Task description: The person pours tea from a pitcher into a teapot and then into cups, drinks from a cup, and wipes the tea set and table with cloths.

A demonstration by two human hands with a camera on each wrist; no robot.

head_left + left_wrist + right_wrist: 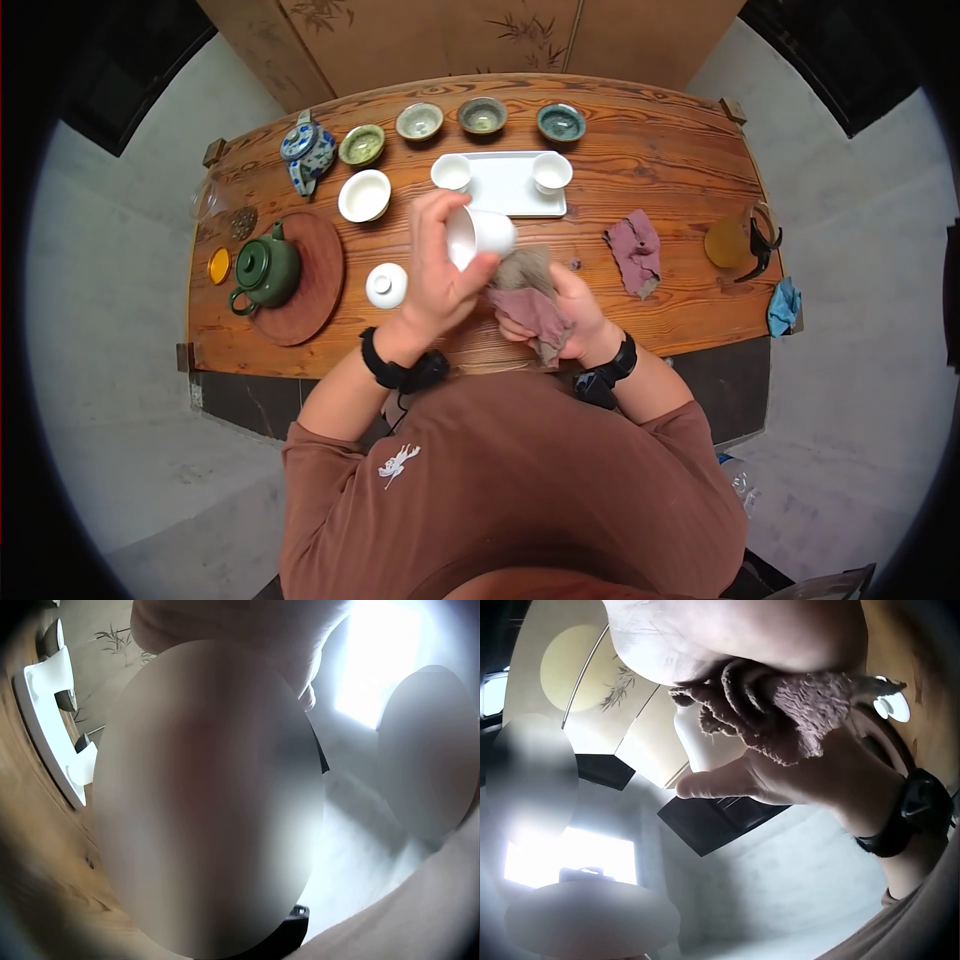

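My left hand (435, 268) grips the white cup (488, 236) between fingers and thumb, its mouth tipped sideways. My right hand (582, 312) is closed round a pink-and-brown cloth (535, 308), its bunched upper part right by the cup. Just beyond my left hand lies the white tray (512, 188), the nearest thing in the way, bearing two small cups (551, 176) (I can't make out what is in them). Ahead and left of that hand sits a white bowl (364, 197); closer, just left of my wrist, is a white lid (387, 286). Farther left, a lidded green teapot (268, 270) stands at the left side of a round board (318, 285), near a small orange dish (219, 265). Beyond my hands, a blue-and-white teapot (308, 150) and four glazed bowls (483, 117) curve along the far side of the table (600, 200). To the right of my right hand lies another pink cloth (636, 252), then a pitcher (735, 240) with amber liquid inside and a blue cloth (785, 306).
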